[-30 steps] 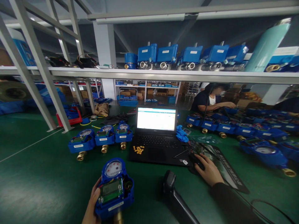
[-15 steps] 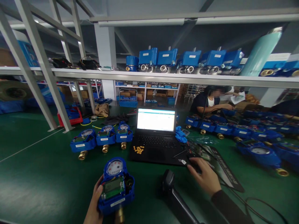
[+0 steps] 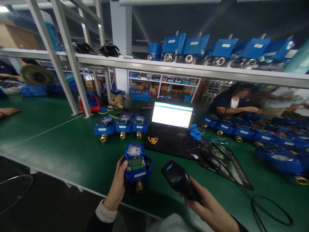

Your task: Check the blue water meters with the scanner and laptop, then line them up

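My left hand (image 3: 118, 180), with a white band at the wrist, grips the left side of a blue meter (image 3: 138, 164) near the table's front edge. The meter has a round dial, a small display and a brass fitting pointing toward me. My right hand (image 3: 205, 203) is wrapped round the handle of a black handheld scanner (image 3: 177, 177), raised right of the meter, its head pointing up and left. Behind them stands an open laptop (image 3: 169, 138) with a lit screen and small yellow pieces (image 3: 153, 140) on its left palm rest.
Three blue meters (image 3: 123, 125) stand left of the laptop. A black mouse (image 3: 210, 160) lies on a mat (image 3: 238, 167) at the right, near more meters (image 3: 245, 131) and a seated person (image 3: 229, 101). A shelf (image 3: 135, 63) spans above; a cable (image 3: 272, 201) loops at right.
My right hand has left the mouse and taken hold of the scanner, lifting it. The view has shifted left and down. My left hand still holds the meter.
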The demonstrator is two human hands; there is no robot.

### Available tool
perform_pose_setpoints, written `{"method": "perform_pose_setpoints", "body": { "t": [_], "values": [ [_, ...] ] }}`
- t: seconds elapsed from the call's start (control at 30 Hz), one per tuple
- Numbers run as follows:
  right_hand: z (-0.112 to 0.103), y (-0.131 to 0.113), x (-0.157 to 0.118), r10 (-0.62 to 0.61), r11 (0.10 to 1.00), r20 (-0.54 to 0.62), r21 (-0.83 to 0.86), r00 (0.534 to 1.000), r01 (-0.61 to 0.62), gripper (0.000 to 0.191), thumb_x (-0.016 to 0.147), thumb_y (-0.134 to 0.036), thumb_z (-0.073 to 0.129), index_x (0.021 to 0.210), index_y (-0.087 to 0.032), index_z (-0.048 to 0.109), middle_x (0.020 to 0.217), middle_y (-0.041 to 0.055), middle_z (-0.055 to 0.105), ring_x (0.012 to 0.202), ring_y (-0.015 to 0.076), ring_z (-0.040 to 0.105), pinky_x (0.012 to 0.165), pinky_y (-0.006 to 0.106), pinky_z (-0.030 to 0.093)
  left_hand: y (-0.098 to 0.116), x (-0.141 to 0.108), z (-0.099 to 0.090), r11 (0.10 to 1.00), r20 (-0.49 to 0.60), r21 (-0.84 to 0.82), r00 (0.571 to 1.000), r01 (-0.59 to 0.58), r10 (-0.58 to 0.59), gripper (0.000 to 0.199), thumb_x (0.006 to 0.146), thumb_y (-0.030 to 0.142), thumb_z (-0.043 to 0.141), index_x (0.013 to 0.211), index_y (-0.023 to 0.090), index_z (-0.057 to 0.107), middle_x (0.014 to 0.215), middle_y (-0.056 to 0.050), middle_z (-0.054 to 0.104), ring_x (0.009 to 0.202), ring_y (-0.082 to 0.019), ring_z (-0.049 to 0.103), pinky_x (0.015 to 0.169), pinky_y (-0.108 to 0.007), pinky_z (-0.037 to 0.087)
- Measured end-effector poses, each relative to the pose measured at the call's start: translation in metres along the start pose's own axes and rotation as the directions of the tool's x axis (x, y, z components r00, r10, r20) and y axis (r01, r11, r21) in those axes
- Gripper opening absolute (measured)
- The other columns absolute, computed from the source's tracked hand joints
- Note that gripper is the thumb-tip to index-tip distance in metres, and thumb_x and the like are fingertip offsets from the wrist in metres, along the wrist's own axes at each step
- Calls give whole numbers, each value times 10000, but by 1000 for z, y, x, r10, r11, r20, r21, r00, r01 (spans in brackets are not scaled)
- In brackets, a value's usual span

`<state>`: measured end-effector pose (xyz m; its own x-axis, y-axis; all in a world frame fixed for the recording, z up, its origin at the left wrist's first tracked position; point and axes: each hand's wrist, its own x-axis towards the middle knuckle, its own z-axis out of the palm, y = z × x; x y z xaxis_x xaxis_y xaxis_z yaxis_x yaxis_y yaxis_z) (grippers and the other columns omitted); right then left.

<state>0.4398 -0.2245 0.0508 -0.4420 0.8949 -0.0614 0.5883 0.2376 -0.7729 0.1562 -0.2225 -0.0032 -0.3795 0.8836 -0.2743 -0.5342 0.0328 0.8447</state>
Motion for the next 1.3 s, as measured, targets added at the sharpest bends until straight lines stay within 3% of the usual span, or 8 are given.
{"method": "perform_pose_setpoints", "body": {
  "t": [0.13,0.27,0.73,0.87,1.0,1.17,1.23,1.3],
  "values": [
    [16,-27,-9,-70,998,71,9,995,70,357,670,-265,460,951,-141,642,706,18,629,655,162,544,603,246,410,-5,-6,5,999,-21,30,999,33,-32,508,865,447,578,1322,335,388,1247,-66,566,1097,-244,563,807,-324,499],
    [30,-38,-8,-30,999,61,22,998,28,169,650,-217,478,740,-149,604,615,-21,543,583,112,455,538,213,335,-8,-7,6,999,-11,29,1000,28,-28,508,863,461,575,1317,353,372,1256,-61,561,1122,-249,550,845,-354,488],
    [26,-23,-12,-59,998,-84,-41,995,56,130,639,-222,484,682,-161,590,604,-9,569,573,126,466,539,221,361,-2,-10,8,997,-13,65,999,40,-39,497,872,458,561,1319,348,372,1218,-61,584,1013,-219,608,799,-323,507],
    [19,-10,-3,-22,997,-56,-73,998,17,288,745,-321,507,941,-142,620,798,46,663,717,184,581,654,261,450,-1,-9,8,997,-22,66,999,35,-34,488,871,432,572,1314,346,386,1209,-59,585,991,-214,614,783,-313,511],
    [19,14,11,50,983,-90,-174,995,-65,534,780,-259,453,1295,-120,455,1188,125,614,1067,232,580,949,357,430,2,-6,5,995,-13,82,999,49,-48,521,836,473,611,1303,344,420,1220,-54,571,1013,-226,601,820,-337,511],
    [24,41,18,77,928,-157,-348,985,-128,578,801,-269,482,1359,-128,437,1234,133,568,1143,237,533,1018,377,400,1,9,-4,992,2,75,995,99,-99,535,814,456,631,1303,323,458,1193,-57,585,961,-238,624,807,-362,528],
    [11,53,25,38,922,-221,-369,975,-119,545,850,-385,472,1351,-172,462,1238,118,557,1146,240,525,1008,390,414,1,14,-5,987,-10,60,989,149,-148,575,817,444,628,1343,327,428,1165,-54,607,910,-233,640,783,-363,537],
    [-15,73,39,-11,906,-380,-396,925,-152,561,876,-472,427,1346,-169,467,1283,125,523,1193,251,487,1029,410,399,3,15,-3,981,-27,43,982,187,-186,625,830,428,611,1395,321,365,1109,-51,636,856,-225,650,745,-354,545]
  ]
}}
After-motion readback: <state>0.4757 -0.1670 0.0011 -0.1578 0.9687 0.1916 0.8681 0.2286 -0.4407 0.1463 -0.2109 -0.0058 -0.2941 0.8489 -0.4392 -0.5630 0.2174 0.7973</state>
